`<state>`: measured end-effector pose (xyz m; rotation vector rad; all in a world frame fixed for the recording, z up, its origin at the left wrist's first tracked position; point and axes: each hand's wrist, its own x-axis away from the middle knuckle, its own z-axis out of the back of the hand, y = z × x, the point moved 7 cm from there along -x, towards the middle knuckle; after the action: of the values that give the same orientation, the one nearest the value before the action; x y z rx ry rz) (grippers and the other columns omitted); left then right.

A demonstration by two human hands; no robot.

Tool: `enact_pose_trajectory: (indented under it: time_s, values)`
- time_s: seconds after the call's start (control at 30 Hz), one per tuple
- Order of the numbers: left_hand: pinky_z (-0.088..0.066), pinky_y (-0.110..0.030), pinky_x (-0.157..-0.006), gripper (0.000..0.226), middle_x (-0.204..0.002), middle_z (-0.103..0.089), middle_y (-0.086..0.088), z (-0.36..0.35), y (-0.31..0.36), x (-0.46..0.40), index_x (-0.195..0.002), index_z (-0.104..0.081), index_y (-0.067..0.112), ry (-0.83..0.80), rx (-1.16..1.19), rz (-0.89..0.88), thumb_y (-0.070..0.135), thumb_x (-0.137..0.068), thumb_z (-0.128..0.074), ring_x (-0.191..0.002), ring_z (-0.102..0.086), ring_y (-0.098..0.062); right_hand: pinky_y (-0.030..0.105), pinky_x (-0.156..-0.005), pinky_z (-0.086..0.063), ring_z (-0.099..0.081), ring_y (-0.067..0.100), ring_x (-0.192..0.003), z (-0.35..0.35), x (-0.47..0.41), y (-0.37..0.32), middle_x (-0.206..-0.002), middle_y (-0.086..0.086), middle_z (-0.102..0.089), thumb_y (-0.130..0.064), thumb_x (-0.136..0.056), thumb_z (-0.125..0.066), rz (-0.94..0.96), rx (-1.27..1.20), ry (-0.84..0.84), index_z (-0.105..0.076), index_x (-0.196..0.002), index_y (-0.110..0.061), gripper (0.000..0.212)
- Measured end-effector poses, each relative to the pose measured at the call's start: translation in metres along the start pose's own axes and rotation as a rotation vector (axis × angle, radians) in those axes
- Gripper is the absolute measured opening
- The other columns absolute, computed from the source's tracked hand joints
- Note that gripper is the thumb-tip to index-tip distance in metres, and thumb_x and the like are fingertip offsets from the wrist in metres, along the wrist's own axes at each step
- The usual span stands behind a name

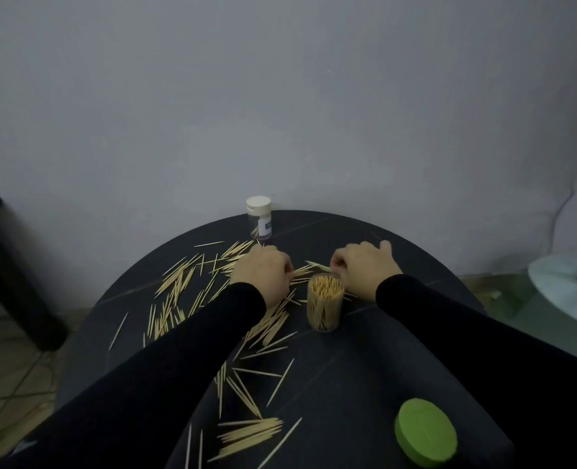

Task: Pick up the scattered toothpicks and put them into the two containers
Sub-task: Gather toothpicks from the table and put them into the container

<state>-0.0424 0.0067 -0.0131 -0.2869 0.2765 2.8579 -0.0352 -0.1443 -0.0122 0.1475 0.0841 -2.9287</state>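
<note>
Many pale wooden toothpicks (179,286) lie scattered over the round dark table (365,367). A clear open container (325,301) stands mid-table, packed full of upright toothpicks. A second clear container (259,217) with a white cap stands at the far edge, a few toothpicks inside. My left hand (263,274) rests fingers-down on the pile just left of the open container, fingers curled over toothpicks. My right hand (365,269) sits behind and right of that container, pinching a small bunch of toothpicks (317,265) that points left.
A green round lid (426,431) lies near the table's front right. A white fan base (568,289) stands on a glass surface to the right. A dark piece of furniture (6,265) is at the left, and a grey wall rises behind the table.
</note>
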Motion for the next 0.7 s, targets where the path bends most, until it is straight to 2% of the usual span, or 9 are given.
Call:
enact_pose_trajectory:
  time_s: [0.13, 0.23, 0.3, 0.37, 0.5, 0.57, 0.7]
  values:
    - [-0.051, -0.033, -0.090, 0.016, -0.104, -0.062, 0.004, 0.002, -0.003, 0.009, -0.104, -0.064, 0.024, -0.052, 0.057, 0.043, 0.032, -0.093, -0.056, -0.097, -0.056, -0.012, 0.042, -0.107, -0.023, -0.055, 0.014, -0.100, 0.008, 0.011, 0.012, -0.098, -0.011, -0.060, -0.034, -0.099, -0.046, -0.063, -0.256, 0.019, -0.058, -0.109, -0.029, 0.016]
    - [-0.050, -0.026, -0.085, 0.014, -0.098, -0.062, 0.007, 0.008, -0.005, 0.018, -0.105, -0.063, 0.024, -0.004, 0.139, 0.078, 0.029, -0.094, -0.055, -0.091, -0.057, -0.008, 0.038, -0.105, -0.025, -0.046, 0.010, -0.092, 0.012, 0.021, 0.015, -0.096, -0.013, -0.055, -0.036, -0.099, -0.046, -0.070, -0.347, 0.031, -0.056, -0.110, -0.029, 0.016]
    - [-0.047, -0.023, -0.080, 0.011, -0.093, -0.060, 0.009, 0.016, -0.008, 0.023, -0.102, -0.062, 0.024, 0.051, 0.267, 0.125, 0.028, -0.094, -0.056, -0.087, -0.056, -0.007, 0.035, -0.102, -0.026, -0.044, 0.007, -0.090, 0.018, 0.028, 0.014, -0.094, -0.014, -0.055, -0.037, -0.099, -0.046, -0.061, -0.414, 0.068, -0.055, -0.109, -0.030, 0.015]
    - [-0.044, -0.020, -0.076, 0.008, -0.091, -0.061, 0.009, 0.024, -0.010, 0.026, -0.099, -0.061, 0.024, 0.106, 0.436, 0.153, 0.027, -0.093, -0.057, -0.086, -0.056, -0.006, 0.035, -0.102, -0.027, -0.050, 0.008, -0.093, 0.024, 0.033, 0.014, -0.093, -0.015, -0.058, -0.039, -0.098, -0.046, -0.055, -0.485, 0.110, -0.056, -0.105, -0.032, 0.013]
    - [-0.038, -0.013, -0.060, 0.009, -0.082, -0.061, 0.006, 0.044, -0.003, 0.035, -0.092, -0.064, 0.021, 0.222, 0.768, 0.155, 0.027, -0.093, -0.057, -0.073, -0.054, -0.003, 0.045, -0.102, -0.040, -0.058, 0.011, -0.092, 0.024, 0.039, 0.012, -0.087, -0.016, -0.061, -0.040, -0.097, -0.049, -0.036, -0.661, 0.125, -0.057, -0.102, -0.033, 0.012]
    - [-0.040, -0.009, -0.060, 0.011, -0.082, -0.063, 0.007, 0.049, 0.003, 0.040, -0.095, -0.066, 0.019, 0.224, 0.902, 0.144, 0.027, -0.093, -0.058, -0.074, -0.056, -0.001, 0.045, -0.100, -0.044, -0.059, 0.008, -0.093, 0.025, 0.041, 0.009, -0.091, -0.016, -0.063, -0.040, -0.096, -0.050, -0.025, -0.707, 0.140, -0.058, -0.105, -0.032, 0.014]
    - [-0.044, -0.016, -0.072, 0.013, -0.093, -0.067, 0.006, 0.035, 0.017, 0.047, -0.102, -0.068, 0.021, 0.107, 1.111, 0.165, 0.024, -0.092, -0.060, -0.091, -0.061, -0.005, 0.029, -0.088, -0.051, -0.061, 0.000, -0.089, 0.025, 0.045, 0.002, -0.092, -0.013, -0.065, -0.034, -0.095, -0.054, -0.012, -0.812, 0.091, -0.061, -0.110, -0.024, 0.019]
